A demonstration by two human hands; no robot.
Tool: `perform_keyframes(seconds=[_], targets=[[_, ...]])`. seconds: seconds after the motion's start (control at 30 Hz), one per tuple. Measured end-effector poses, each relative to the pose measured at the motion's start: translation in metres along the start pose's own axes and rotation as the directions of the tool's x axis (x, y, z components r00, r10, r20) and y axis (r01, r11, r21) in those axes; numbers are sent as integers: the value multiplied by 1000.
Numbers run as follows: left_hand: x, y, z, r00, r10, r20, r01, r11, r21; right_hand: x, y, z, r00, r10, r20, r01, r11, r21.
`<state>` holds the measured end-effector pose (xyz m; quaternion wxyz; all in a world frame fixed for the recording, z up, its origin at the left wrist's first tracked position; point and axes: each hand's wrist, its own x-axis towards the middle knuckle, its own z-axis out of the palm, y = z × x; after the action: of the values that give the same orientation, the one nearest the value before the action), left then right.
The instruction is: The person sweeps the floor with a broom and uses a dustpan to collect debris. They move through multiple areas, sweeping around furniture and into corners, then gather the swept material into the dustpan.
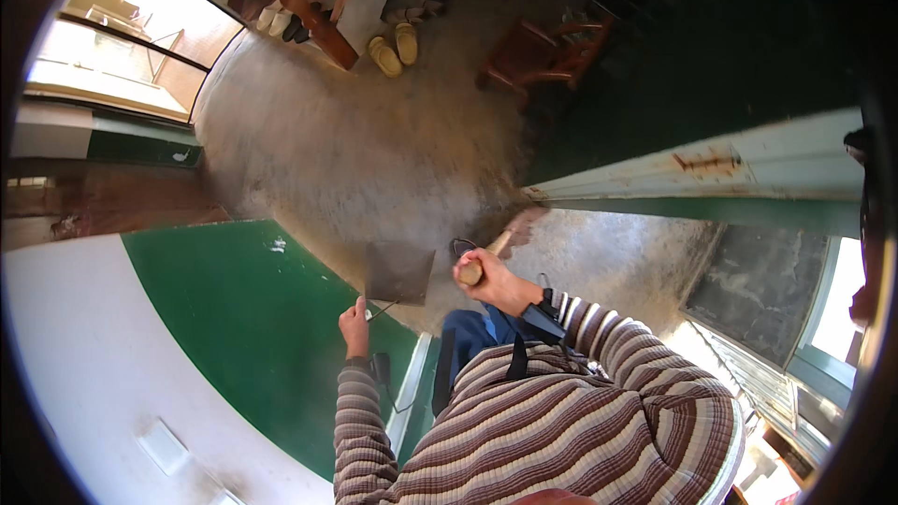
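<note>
Concrete floor [346,140], grey-brown, worn, blotchy. Far side: pair of tan slippers [406,44]. Left of those, carved wooden leg [318,30] standing on floor, pale shoes [271,17] beside it. Far right: reddish-brown wooden chair [524,51]. Near side: flat dark square panel [400,271], on floor or just above, contact unclear.

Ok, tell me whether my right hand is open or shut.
Shut: your right hand has its fingers curled around a wooden handle, whose rounded end shows.
</note>
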<state>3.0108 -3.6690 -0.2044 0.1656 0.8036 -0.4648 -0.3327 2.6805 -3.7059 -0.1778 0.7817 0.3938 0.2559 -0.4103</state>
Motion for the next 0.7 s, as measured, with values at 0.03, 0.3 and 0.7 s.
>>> perform_keyframes(seconds=[0.03, 0.3, 0.7], targets=[[15, 2, -9, 1000, 20, -19, -20, 999, 27, 15, 3, 24, 999, -12, -45, 15, 996, 83], [136, 21, -36, 995, 60, 85, -59, 998, -9, 13, 14, 102, 669, -359, 651, 717, 82, -692], [317, 38, 4, 904, 156, 398, -227, 964, 139, 20, -56, 138, 831, -470, -297, 252, 795, -552]])
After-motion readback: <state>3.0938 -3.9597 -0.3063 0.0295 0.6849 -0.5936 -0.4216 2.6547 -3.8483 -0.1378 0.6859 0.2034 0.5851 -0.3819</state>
